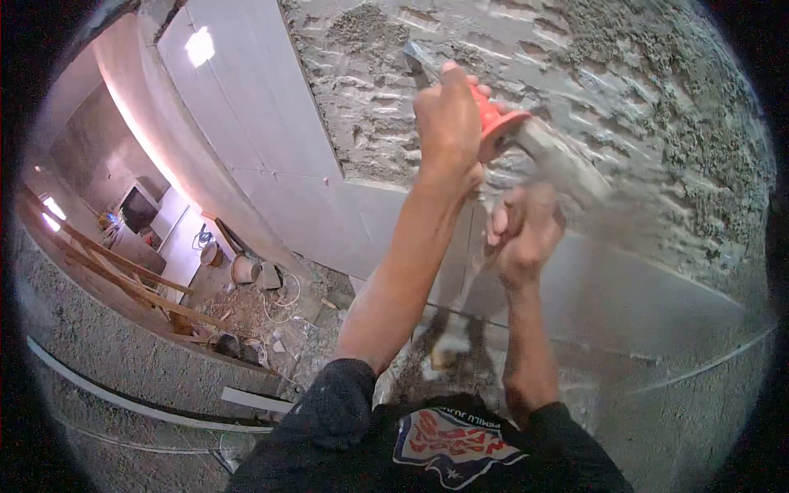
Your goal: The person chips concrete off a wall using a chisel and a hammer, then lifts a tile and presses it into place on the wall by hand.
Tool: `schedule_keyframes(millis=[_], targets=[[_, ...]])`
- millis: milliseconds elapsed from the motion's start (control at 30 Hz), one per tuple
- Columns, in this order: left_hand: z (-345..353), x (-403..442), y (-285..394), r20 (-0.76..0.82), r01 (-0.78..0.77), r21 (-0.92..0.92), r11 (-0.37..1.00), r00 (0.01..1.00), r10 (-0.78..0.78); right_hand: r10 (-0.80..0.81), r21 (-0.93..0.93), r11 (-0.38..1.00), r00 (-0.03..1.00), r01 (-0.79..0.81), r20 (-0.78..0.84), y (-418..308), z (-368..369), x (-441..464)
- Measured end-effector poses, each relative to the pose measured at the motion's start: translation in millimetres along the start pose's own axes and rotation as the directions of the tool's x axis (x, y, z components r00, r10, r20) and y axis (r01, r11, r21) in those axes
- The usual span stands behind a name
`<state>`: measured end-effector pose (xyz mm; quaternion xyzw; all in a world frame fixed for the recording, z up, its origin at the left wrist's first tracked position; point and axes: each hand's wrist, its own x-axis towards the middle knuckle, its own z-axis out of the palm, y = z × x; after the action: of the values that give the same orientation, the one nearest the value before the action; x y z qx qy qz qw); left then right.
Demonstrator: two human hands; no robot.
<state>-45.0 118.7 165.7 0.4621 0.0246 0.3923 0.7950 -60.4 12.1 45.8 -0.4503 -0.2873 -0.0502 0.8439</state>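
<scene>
Black shirt (329, 419), hands (450, 123) gripping chisel (503, 126) and blurred hammer (569, 164), tiles (263, 107), buckets (244, 269) beyond

The floor (238, 306) is brown and dusty, strewn with rubble and pale broken pieces, thickest just below the light-rimmed bucket (244, 269) in the view. A brownish bucket (211, 254) sits just beside that bucket, to its upper left. Close on its right is a grey object (269, 276), too small to identify. Further right, a pale cable (297, 289) lies in a loose loop. Well below the light-rimmed bucket is a dark, rounded container (226, 344), with a whitish fragment (278, 347) to the right of the container.
</scene>
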Motion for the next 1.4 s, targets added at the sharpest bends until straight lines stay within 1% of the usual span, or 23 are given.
schedule_keyframes(millis=[67, 100, 200, 233, 400, 433, 467, 500, 533, 600, 633, 667, 733, 767, 833, 900, 1000, 1033, 1133, 1167, 1267, 1300, 1400], targets=[[6, 3, -8, -0.040, 0.013, -0.057, 0.998, 0.999, -0.015, -0.121, 0.220, 0.965, 0.987, 0.141, -0.104, -2, 6, -5], [11, 5, -8, -0.025, -0.004, -0.081, 0.997, 1.000, 0.002, -0.180, 0.361, 0.901, 0.965, 0.240, -0.192, 1, 19, -2], [17, 1, -13, -0.029, -0.004, -0.122, 0.993, 1.000, 0.001, 0.074, -0.001, 0.997, 0.995, -0.074, 0.073, -2, -7, 12], [19, 2, -16, -0.042, 0.010, -0.127, 0.992, 0.999, -0.015, 0.123, 0.052, 0.991, 0.992, -0.124, 0.031, -13, -13, 10], [20, 15, -22, -0.006, -0.025, -0.072, 0.997, 1.000, 0.024, 0.162, 0.040, 0.986, 0.985, -0.165, 0.061, -20, -13, 28], [22, 19, -24, -0.012, -0.082, -0.080, 0.993, 0.997, 0.081, 0.175, 0.039, 0.983, 0.982, -0.178, 0.064, -21, -15, 27], [20, 14, -30, -0.027, -0.054, -0.082, 0.995, 0.998, 0.052, 0.189, 0.040, 0.981, 0.980, -0.192, 0.060, -23, -17, 25], [24, 16, -27, -0.030, -0.057, -0.100, 0.993, 0.998, 0.055, 0.063, 0.185, 0.980, 0.995, -0.076, 0.077, -8, -29, 24], [26, 20, -25, -0.035, -0.054, -0.116, 0.992, 0.998, 0.051, -0.091, 0.260, 0.962, 0.996, 0.085, 0.009, -1, -21, 29], [27, 21, -25, -0.033, -0.069, -0.128, 0.989, 0.997, 0.065, -0.329, 0.358, 0.858, 0.930, 0.368, -0.166, 21, -8, 29], [28, 18, -25, -0.060, -0.054, -0.118, 0.992, 0.997, 0.047, -0.302, 0.123, 0.943, 0.951, 0.308, -0.065, 43, -29, 36], [32, 19, -23, -0.079, -0.052, -0.114, 0.992, 0.996, 0.043, -0.273, -0.133, 0.952, 0.961, 0.275, 0.037, 65, -50, 43], [35, 24, -24, -0.085, -0.084, -0.139, 0.987, 0.994, 0.072, 0.094, 0.070, 0.992, 0.991, -0.101, 0.099, -7, -40, 35], [35, 23, -21, -0.081, -0.083, -0.155, 0.984, 0.994, 0.071, -0.049, 0.232, 0.972, 0.996, 0.032, 0.070, -13, -35, 30], [37, 23, -23, -0.097, -0.094, -0.145, 0.985, 0.992, 0.080, 0.016, -0.013, 1.000, 0.992, -0.014, 0.122, -8, -31, 48], [42, 23, -26, -0.131, -0.136, -0.092, 0.986, 0.984, 0.123, 0.126, -0.260, 0.962, 0.980, -0.083, 0.152, 0, -32, 50], [49, 27, -32, -0.163, -0.163, -0.138, 0.977, 0.977, 0.140, 0.092, 0.099, 0.989, 0.983, -0.108, 0.158, -14, -41, 47], [51, 29, -32, -0.189, -0.171, -0.165, 0.971, 0.972, 0.139, -0.012, 0.401, 0.916, 0.998, -0.015, 0.065, -11, -30, 44], [47, 38, -26, -0.175, -0.190, -0.070, 0.979, 0.969, 0.175, 0.058, 0.033, 0.997, 0.989, -0.063, 0.134, -3, -25, 58], [42, 39, -21, -0.226, -0.193, -0.197, 0.961, 0.963, 0.147, 0.087, 0.041, 0.995, 0.986, -0.094, 0.142, -2, -28, 52], [-4, 57, -7, -0.081, -0.142, -0.185, 0.973, 0.988, 0.128, 0.106, 0.086, 0.988, 0.975, -0.125, 0.195, -3, -27, 44], [2, 35, 10, -0.051, -0.087, -0.264, 0.960, 0.996, 0.076, -0.060, 0.205, 0.978, 0.983, 0.024, 0.173, -3, -17, 37], [-16, 17, 15, -0.024, -0.013, -0.149, 0.989, 1.000, 0.009, -0.081, 0.389, 0.918, 0.997, 0.072, 0.006, 10, 1, 17]])
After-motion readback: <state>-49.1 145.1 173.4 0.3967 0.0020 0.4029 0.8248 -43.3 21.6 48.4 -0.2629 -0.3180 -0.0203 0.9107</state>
